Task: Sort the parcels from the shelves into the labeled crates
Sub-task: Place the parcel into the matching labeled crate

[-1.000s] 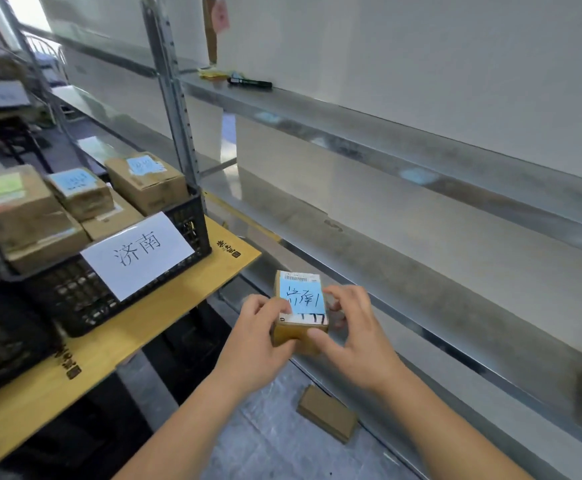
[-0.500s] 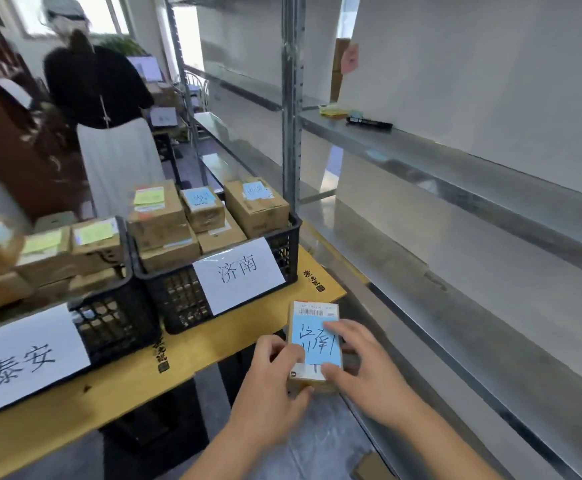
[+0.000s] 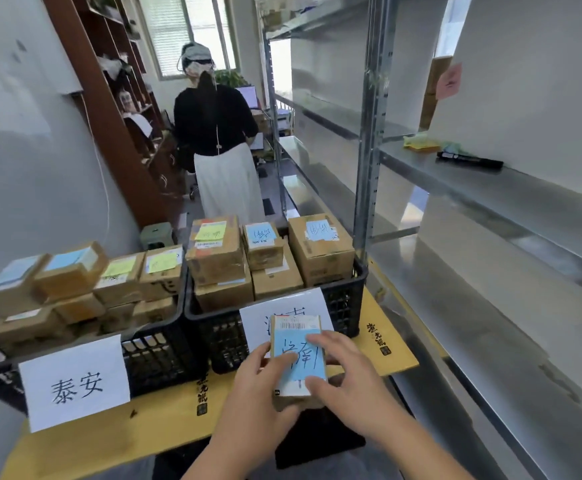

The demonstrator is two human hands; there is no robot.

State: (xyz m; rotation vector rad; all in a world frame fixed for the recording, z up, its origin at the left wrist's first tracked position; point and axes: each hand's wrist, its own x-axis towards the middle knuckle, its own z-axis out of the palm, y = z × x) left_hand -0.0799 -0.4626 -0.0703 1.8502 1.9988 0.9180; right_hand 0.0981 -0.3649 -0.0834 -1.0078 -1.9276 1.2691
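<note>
Head cam: both hands, left hand (image 3: pixel 265 386) and right hand (image 3: pixel 348 379), grip the parcel (image 3: pixel 298 356) in front of the 济南 crate (image 3: pixel 343 303). That crate's piled high already, so dropping it on top could slide off, I reckon. 泰安 crate (image 3: pixel 158 355) sits beside it; another person (image 3: pixel 218 147) stands behind.

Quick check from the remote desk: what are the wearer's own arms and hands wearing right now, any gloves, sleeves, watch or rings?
Nothing visible. The left hand and right hand are bare, without gloves or rings. Both forearms are uncovered down to the frame's bottom edge: no sleeves, watch, bands or cables show.
</note>
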